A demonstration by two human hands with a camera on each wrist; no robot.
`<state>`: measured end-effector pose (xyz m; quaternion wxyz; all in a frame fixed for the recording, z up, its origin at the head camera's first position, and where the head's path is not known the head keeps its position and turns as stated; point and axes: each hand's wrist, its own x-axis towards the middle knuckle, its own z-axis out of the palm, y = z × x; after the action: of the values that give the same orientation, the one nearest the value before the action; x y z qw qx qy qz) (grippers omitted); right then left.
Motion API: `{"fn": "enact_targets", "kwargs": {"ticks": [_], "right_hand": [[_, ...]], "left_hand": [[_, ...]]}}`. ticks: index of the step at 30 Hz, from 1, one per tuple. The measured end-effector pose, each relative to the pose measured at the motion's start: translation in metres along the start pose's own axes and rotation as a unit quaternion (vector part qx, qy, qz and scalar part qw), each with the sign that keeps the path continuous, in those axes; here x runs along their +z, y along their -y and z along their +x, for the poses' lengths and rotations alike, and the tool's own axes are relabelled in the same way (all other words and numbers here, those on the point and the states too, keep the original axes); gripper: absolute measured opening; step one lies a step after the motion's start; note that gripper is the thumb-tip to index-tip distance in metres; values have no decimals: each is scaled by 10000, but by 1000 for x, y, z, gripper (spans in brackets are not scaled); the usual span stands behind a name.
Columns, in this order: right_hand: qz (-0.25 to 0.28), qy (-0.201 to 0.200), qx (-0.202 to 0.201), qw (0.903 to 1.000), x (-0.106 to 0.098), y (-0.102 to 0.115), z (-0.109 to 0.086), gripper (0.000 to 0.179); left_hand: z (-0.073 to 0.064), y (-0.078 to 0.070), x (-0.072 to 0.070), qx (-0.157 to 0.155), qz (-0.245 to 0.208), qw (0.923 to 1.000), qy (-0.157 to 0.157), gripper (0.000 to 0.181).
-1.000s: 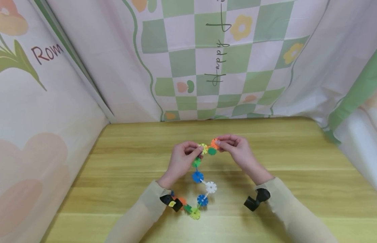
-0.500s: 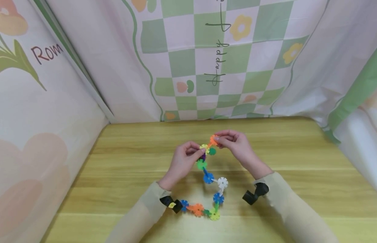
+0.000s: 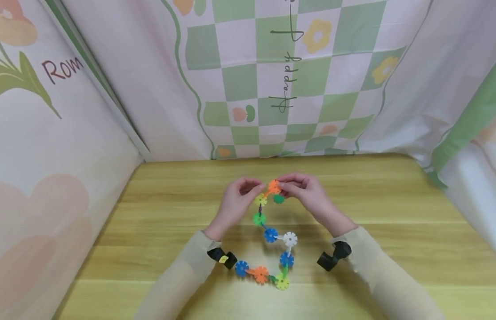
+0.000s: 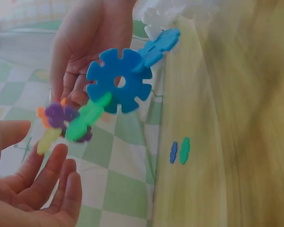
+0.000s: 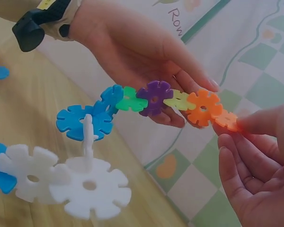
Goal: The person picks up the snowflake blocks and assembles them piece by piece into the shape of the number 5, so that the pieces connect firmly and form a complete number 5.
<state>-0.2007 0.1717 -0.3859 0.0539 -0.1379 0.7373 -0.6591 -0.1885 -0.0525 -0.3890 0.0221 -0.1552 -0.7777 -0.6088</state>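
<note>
A chain of notched plastic snowflake discs (image 3: 270, 235) hangs and curves between the forearms, in orange, yellow, purple, green, blue and white. My right hand (image 3: 308, 195) pinches the orange end disc (image 5: 225, 121) between thumb and fingers. Joined to it is a second orange disc (image 5: 204, 108), then a yellow disc (image 3: 261, 200). Around that yellow part, my left hand (image 3: 238, 200) has its thumb and fingers spread apart, gripping nothing. From the left wrist view, a gap shows between its thumb and fingers, with the yellow disc (image 4: 48, 141) near the fingertips.
A loose green disc (image 3: 278, 198) shows just below the right fingertips. In the left wrist view a loose blue disc (image 4: 173, 152) and a green disc (image 4: 184, 150) lie on the wooden table (image 3: 172, 191). A checkered curtain (image 3: 272, 80) hangs behind the table.
My left thumb and fingers have let go of the yellow disc and drawn slightly back to the left. My right hand has moved a little left with the orange end, and the chain has swung.
</note>
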Motion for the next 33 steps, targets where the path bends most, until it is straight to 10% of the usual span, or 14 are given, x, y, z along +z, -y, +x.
{"fn": "enact_targets", "kwargs": {"ticks": [17, 24, 33], "right_hand": [[-518, -7, 182, 9985, -10, -23, 16, 33], [-2217, 28, 744, 9723, -17, -62, 29, 43], [-2874, 170, 708, 9550, -10, -70, 35, 36]], "left_hand": [[0, 2, -7, -225, -116, 9995, 173, 17], [0, 7, -8, -322, -368, 9986, 191, 21], [0, 10, -9, -328, -430, 9984, 177, 19]]}}
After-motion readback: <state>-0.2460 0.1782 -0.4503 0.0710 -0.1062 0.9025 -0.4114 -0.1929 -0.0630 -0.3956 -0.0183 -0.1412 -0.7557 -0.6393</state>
